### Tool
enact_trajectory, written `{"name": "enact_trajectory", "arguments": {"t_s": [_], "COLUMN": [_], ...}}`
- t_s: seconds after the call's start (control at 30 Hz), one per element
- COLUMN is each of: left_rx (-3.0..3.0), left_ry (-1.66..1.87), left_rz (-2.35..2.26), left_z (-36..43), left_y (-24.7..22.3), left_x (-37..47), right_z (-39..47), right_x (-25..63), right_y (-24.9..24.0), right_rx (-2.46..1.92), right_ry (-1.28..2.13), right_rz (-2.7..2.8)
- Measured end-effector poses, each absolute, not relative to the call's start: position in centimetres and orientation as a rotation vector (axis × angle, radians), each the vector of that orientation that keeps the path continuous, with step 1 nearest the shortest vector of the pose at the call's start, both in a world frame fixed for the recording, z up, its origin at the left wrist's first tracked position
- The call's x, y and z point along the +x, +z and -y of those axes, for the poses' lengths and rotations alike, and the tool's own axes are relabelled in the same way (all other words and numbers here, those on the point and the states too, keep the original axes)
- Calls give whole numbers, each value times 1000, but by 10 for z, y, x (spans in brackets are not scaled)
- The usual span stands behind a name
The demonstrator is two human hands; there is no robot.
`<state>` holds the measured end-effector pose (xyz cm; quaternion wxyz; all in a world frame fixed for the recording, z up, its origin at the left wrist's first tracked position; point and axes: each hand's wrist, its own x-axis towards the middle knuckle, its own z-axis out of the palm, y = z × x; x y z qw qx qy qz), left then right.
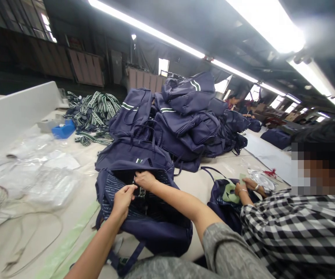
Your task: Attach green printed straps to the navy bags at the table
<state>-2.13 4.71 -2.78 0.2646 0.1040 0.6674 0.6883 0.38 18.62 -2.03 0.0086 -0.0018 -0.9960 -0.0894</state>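
A navy duffel bag [161, 232] lies on the table in front of me, its mouth open and a printed lining [112, 192] showing inside. Both my hands are at this opening, close together. My left hand [123, 201] is closed in a pinch near the left part of the mouth. Just beyond it, my right hand [145, 180] is also closed, fingers bent down over the dark interior. Whatever they pinch is too small and hidden to name. Beside the fingers hangs a dark strap with white lettering [141, 192]. A carry handle [132, 257] droops over the near side.
More navy bags [185, 124] are heaped behind. At the left are green-and-white straps [97, 110], a blue box [63, 129], transparent plastic bags [51, 186] and a cable [36, 228]. On the right, a co-worker in a checked shirt [298, 228] handles another navy bag [218, 197].
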Motion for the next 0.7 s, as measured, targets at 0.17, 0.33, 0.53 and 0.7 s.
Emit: {"name": "enact_trajectory", "arguments": {"t_s": [0.17, 0.33, 0.53, 0.7], "left_rx": [276, 274, 282, 285], "left_ry": [1891, 1896, 1863, 1835], "left_rz": [-1793, -1825, -1879, -1891], "left_z": [-44, -42, -41, -40], "left_y": [-32, -34, -32, -31], "left_x": [-26, -26, -24, -24], "right_z": [-191, -194, -189, -185], "right_x": [3, 4, 8, 14], "right_y": [-20, -21, -24, -29], "right_rx": [130, 114, -70, -222], "right_ry": [-352, -396, -399, -396], "right_rz": [3129, 3104, 3038, 3010]}}
